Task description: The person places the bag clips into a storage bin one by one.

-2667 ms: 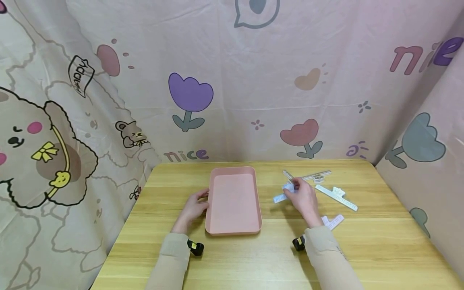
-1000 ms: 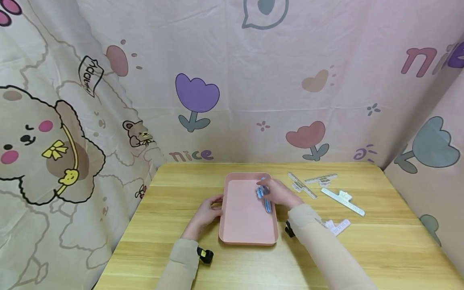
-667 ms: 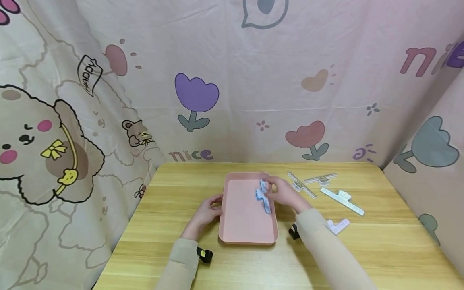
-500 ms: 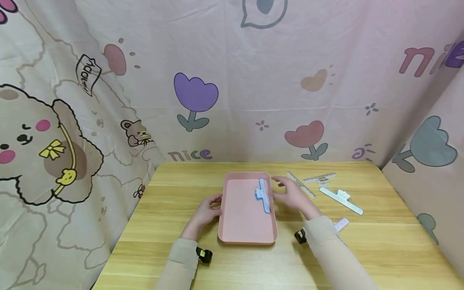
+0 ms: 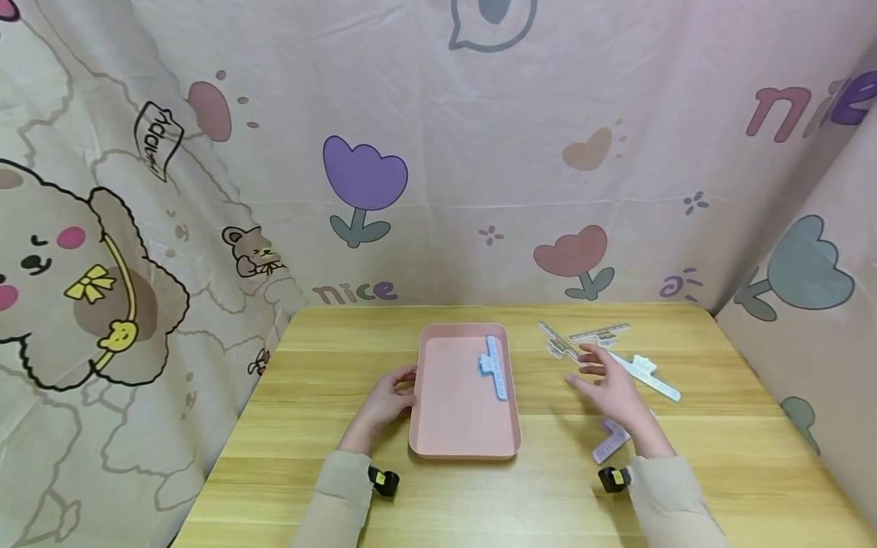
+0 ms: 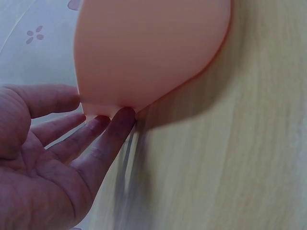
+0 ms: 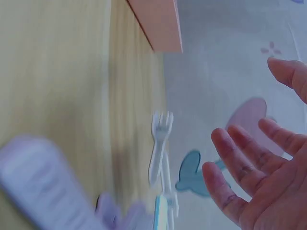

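Note:
A light blue ruler clip [image 5: 496,369] lies inside the pink tray [image 5: 466,451], along its right side. Against the tray's left wall rest the fingertips and thumb of my left hand [image 5: 382,401], fairly straight; the left wrist view shows them touching the outer wall. To the right of the tray my right hand [image 5: 612,387] is above the table, fingers spread and holding nothing. Below it lies a purple ruler clip [image 5: 609,447], partly covered by the hand and wrist. A pale mint ruler clip [image 5: 647,374] sits just beyond the fingers, its left end hidden.
Two white ruler clips with darker print, a slanted one [image 5: 558,342] and a more level one [image 5: 603,333], lie near the back edge. The wooden table [image 5: 479,502] meets a patterned curtain [image 5: 466,251] behind and at both sides.
My right hand carried the blue ruler clip into the tray, let go, and moved back right above the purple one. My left hand keeps touching the tray.

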Demonstrator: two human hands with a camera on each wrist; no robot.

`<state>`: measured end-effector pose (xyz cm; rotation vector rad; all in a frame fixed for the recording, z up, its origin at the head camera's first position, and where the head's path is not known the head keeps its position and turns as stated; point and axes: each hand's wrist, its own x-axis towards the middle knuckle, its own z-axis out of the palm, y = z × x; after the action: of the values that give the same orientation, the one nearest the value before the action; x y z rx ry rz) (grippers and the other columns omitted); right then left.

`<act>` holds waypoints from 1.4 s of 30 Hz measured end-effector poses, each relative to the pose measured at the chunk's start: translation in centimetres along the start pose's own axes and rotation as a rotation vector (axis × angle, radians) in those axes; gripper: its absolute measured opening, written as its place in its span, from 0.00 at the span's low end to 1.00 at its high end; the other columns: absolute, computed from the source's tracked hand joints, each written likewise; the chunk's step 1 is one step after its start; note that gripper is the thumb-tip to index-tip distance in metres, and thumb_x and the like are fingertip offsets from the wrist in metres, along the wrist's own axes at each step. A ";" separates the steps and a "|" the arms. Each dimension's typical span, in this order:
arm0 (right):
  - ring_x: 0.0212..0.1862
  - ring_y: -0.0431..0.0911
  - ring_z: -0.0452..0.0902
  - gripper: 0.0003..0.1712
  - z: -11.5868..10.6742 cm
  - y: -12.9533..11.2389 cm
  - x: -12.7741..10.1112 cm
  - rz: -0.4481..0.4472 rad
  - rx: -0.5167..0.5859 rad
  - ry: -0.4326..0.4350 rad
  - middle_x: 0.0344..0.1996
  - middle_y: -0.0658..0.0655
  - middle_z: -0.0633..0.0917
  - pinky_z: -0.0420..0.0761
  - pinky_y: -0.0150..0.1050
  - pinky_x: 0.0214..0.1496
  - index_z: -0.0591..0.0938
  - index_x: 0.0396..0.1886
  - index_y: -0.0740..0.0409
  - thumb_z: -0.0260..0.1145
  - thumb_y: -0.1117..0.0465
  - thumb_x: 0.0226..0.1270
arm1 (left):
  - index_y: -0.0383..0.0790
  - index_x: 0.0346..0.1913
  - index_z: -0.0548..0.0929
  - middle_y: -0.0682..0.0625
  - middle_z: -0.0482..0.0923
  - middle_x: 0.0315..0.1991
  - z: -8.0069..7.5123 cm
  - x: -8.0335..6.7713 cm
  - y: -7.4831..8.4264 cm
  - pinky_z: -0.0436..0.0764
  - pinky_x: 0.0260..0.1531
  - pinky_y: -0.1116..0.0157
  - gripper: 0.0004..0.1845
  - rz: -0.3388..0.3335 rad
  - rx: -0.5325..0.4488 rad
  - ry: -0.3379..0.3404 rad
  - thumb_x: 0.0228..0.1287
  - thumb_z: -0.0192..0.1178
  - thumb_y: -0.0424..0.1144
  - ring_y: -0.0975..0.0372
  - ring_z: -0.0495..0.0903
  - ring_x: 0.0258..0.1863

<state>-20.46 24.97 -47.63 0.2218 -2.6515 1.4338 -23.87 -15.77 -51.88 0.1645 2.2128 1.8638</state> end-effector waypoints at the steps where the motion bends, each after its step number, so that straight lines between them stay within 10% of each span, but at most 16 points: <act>1: 0.57 0.67 0.74 0.40 -0.3 0.1 -0.4 0.022 0.004 0.006 0.58 0.73 0.74 0.75 0.62 0.56 0.63 0.71 0.66 0.70 0.55 0.65 | 0.23 0.69 0.63 0.29 0.67 0.63 0.0 0.0 0.1 0.82 0.47 0.56 0.33 -0.002 0.001 -0.001 0.58 0.55 0.16 0.40 0.78 0.52; 11: 0.58 0.67 0.70 0.48 -2.7 1.7 -4.2 0.209 -0.089 0.069 0.59 0.74 0.71 0.73 0.62 0.56 0.59 0.72 0.68 0.71 0.49 0.63 | 0.22 0.69 0.63 0.28 0.67 0.63 0.0 -0.1 0.2 0.82 0.48 0.56 0.33 0.011 -0.009 -0.005 0.58 0.55 0.16 0.38 0.76 0.54; 27: 0.54 0.71 0.71 0.37 -2.2 4.4 -6.8 0.137 -0.301 0.153 0.53 0.79 0.75 0.70 0.66 0.54 0.74 0.58 0.75 0.76 0.56 0.55 | 0.25 0.69 0.64 0.30 0.67 0.64 0.0 -0.1 0.3 0.82 0.47 0.58 0.33 -0.006 0.037 0.002 0.59 0.55 0.17 0.42 0.78 0.52; 42: 0.56 0.75 0.66 0.42 -2.2 3.2 -6.2 0.291 -0.367 0.018 0.60 0.80 0.68 0.66 0.70 0.51 0.74 0.59 0.72 0.76 0.48 0.53 | 0.26 0.70 0.64 0.31 0.67 0.64 0.0 0.0 0.3 0.82 0.46 0.56 0.33 -0.013 0.008 0.009 0.59 0.56 0.17 0.41 0.77 0.53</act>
<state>-14.88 28.97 -50.18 -0.2188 -2.9578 0.9691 -23.93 -15.75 -51.59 0.1431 2.2223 1.8524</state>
